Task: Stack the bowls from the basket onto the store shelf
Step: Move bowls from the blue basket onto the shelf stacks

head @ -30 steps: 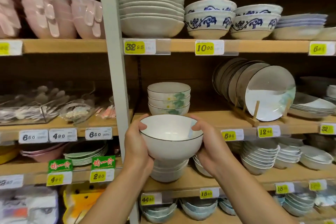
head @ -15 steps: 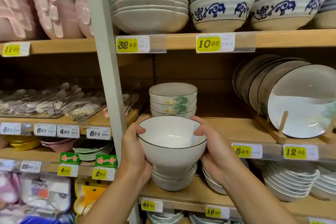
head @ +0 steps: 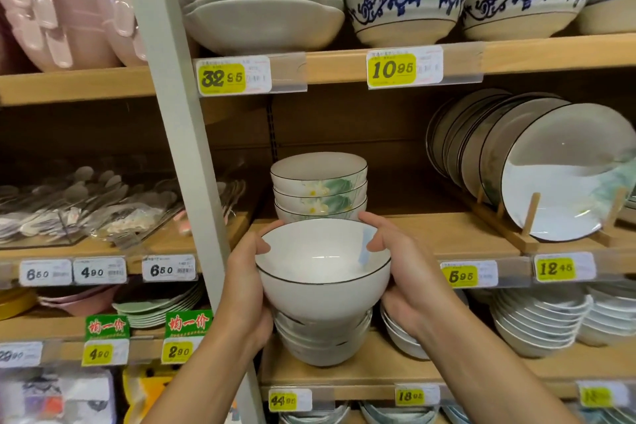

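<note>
Wooden store shelf [head: 447, 234] is filling frame centre, where left hand [head: 246, 286] and right hand [head: 409, 272] are clamping bowl [head: 323, 272] rim-level, apparently for nesting onto stack [head: 320, 189].

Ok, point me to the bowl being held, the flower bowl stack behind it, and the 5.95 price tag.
held bowl [head: 321, 258], head view, inner white surface
flower bowl stack [head: 320, 188], head view, painted side of the top bowls
5.95 price tag [head: 460, 275], head view, yellow part

Held bowl [head: 323, 272] centre, between left hand [head: 246, 289] at 9 o'clock and right hand [head: 409, 272] at 3. Bowl stack [head: 320, 189] on shelf [head: 447, 234] behind, 12 o'clock; plate rack [head: 537, 165] at 2.
</note>
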Motion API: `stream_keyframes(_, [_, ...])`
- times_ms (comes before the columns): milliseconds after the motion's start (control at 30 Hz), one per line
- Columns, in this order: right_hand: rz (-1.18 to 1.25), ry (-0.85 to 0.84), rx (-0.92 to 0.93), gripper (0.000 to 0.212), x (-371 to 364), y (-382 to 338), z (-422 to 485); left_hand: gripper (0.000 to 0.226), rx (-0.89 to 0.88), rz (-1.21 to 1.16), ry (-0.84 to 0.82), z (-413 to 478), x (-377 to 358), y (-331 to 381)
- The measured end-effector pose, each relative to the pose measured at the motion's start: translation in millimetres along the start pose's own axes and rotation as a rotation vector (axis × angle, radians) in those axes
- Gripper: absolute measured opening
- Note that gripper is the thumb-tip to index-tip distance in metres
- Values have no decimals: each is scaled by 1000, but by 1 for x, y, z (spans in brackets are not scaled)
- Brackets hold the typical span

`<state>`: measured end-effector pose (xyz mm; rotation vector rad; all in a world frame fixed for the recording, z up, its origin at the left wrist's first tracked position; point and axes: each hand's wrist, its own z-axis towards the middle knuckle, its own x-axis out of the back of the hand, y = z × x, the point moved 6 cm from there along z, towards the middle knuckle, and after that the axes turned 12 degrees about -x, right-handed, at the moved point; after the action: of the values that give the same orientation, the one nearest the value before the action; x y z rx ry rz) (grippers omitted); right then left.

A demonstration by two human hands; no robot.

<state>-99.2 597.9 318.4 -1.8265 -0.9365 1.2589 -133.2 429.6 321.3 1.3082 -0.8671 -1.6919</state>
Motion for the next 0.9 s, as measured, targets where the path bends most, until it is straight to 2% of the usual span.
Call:
stream_keyframes(500, [-14,135,46,52,-2,-14,34,49,117,63,33,44,-3,-19])
stream_keyframes(900, [5,218,119,42,8,-35,73,38,92,28,23,88,-23,-35])
